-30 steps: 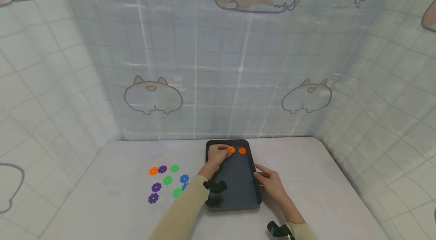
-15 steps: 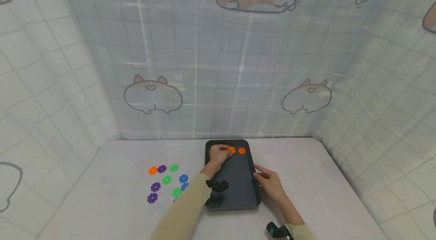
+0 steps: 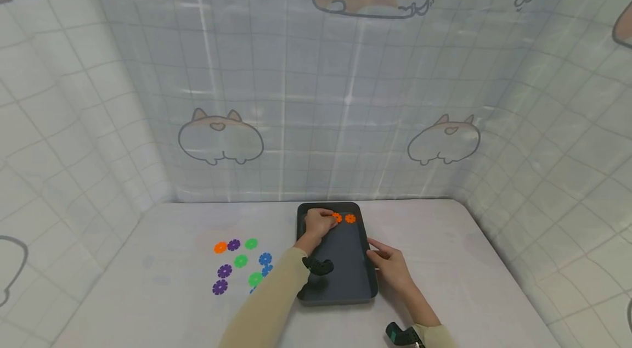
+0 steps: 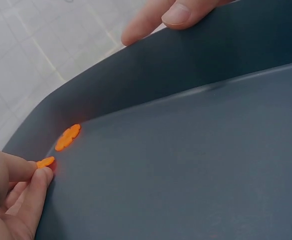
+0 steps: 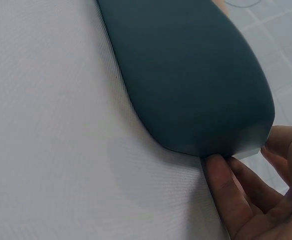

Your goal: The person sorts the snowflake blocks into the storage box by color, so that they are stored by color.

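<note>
Below right of centre, your right hand [image 3: 393, 270] touches the dark grey rectangular tray [image 3: 349, 274] with loosely extended fingers, while near its upper edge your left hand [image 3: 317, 224], barely shifted, still pinches an orange flower-shaped disc [image 4: 46, 162] beside its orange twin [image 4: 68, 137], apparently unreleased.

- left hand [image 3: 319, 223] has edged slightly right, bringing pinched orange piece [image 3: 338, 217] nearer the other orange piece [image 3: 350, 218]
- left sleeve [image 3: 271, 304] shifted right too, uncovering more of lower blue pieces [image 3: 267, 270]
</note>
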A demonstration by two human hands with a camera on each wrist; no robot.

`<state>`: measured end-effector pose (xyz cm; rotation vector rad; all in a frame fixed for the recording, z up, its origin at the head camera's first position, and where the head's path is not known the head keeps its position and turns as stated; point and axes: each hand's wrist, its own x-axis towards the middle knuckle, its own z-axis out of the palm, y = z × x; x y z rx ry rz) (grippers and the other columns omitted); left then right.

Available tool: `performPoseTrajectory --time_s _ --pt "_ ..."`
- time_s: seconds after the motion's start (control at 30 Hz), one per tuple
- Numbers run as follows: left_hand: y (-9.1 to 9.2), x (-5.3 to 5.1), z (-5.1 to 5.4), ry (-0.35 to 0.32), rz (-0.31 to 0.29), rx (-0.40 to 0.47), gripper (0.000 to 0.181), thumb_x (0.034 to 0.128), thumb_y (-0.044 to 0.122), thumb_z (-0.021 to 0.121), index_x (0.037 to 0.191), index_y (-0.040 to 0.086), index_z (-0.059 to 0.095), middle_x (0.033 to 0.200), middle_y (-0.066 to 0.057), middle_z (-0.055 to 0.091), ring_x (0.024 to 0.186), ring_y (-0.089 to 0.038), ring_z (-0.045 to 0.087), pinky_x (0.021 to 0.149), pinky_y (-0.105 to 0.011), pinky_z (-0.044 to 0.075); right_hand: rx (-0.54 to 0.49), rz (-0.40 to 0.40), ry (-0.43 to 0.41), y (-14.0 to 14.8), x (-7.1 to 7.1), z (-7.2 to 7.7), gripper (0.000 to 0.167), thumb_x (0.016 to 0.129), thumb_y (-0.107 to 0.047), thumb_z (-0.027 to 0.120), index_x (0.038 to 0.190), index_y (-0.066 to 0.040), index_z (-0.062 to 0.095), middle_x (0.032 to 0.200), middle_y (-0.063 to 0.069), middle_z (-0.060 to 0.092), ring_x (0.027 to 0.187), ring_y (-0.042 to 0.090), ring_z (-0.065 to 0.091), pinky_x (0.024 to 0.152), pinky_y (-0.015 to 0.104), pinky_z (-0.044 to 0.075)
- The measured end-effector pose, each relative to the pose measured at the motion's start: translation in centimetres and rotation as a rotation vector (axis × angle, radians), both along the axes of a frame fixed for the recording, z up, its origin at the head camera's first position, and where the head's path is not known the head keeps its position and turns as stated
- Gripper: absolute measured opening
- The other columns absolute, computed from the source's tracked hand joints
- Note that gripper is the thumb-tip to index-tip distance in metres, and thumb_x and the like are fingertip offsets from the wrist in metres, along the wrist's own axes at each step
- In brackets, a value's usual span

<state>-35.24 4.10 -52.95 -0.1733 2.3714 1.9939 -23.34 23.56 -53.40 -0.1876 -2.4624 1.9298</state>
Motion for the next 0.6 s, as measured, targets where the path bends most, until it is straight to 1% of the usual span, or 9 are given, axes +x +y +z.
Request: performPoseTrajectory --time_s 0.07,0.1,0.3,0.33,0.5,0.6 --pt "0.02 -0.03 0.0 -0.001 0.005 -0.013 0.026 0.0829 -0.003 0.068 0.109 -0.002 0.071 0.096 -0.013 0.067 0.078 -0.018 0.069 0.068 -0.03 0.057 -0.001 0.007 0.002 0.04 0.01 -0.02 0.039 0.093 -0.016 0.067 0.131 -0.01 0.063 0.108 0.015 0.068 0.09 0.025 0.067 0.067 0.035 0.056" --pt "0.02 -0.04 0.01 -0.001 0.006 -0.017 0.026 0.0827 -0.003 0.069 0.109 -0.002 0.071 0.095 -0.013 0.067 0.077 -0.018 0.069 0.068 -0.03 0.057 -0.008 0.004 -0.004 0.05 0.02 0.01 0.039 0.092 -0.016 0.068 0.131 -0.011 0.063 0.108 0.015 0.068 0.09 0.025 0.067 0.068 0.035 0.056" --pt "0.13 -0.11 0.43 -0.014 0.004 -0.022 0.025 0.083 -0.004 0.068 0.107 -0.004 0.071 0.095 -0.015 0.066 0.077 -0.019 0.069 0.067 -0.03 0.057 -0.014 0.012 -0.001 0.0 -0.02 0.14 0.04 0.092 -0.017 0.069 0.131 -0.01 0.063 0.108 0.016 0.068 0.091 0.025 0.066 0.067 0.033 0.055" --pt "0.14 -0.12 0.49 -0.014 0.006 -0.029 0.024 0.0828 -0.003 0.068 0.107 -0.005 0.071 0.094 -0.015 0.066 0.076 -0.019 0.07 0.067 -0.03 0.057 -0.011 0.016 0.003 -0.01 0.0 0.13 0.041 0.092 -0.017 0.068 0.131 -0.009 0.062 0.108 0.017 0.068 0.091 0.025 0.066 0.067 0.033 0.056" --pt "0.27 -0.11 0.66 -0.011 0.023 -0.074 0.024 0.0805 -0.003 0.068 0.104 -0.004 0.072 0.093 -0.014 0.066 0.07 -0.016 0.068 0.063 -0.029 0.057 -0.017 0.012 -0.011 0.0 0.05 0.16 0.041 0.092 -0.018 0.069 0.131 -0.01 0.063 0.109 0.016 0.068 0.092 0.025 0.066 0.068 0.034 0.056" --pt "0.41 -0.11 0.78 -0.007 0.031 -0.083 0.023 0.08 -0.004 0.067 0.103 -0.004 0.072 0.094 -0.016 0.066 0.07 -0.017 0.069 0.062 -0.029 0.057 -0.016 0.012 -0.007 0.02 0.06 0.14 0.041 0.092 -0.018 0.069 0.132 -0.01 0.062 0.11 0.015 0.068 0.093 0.025 0.066 0.07 0.036 0.056"
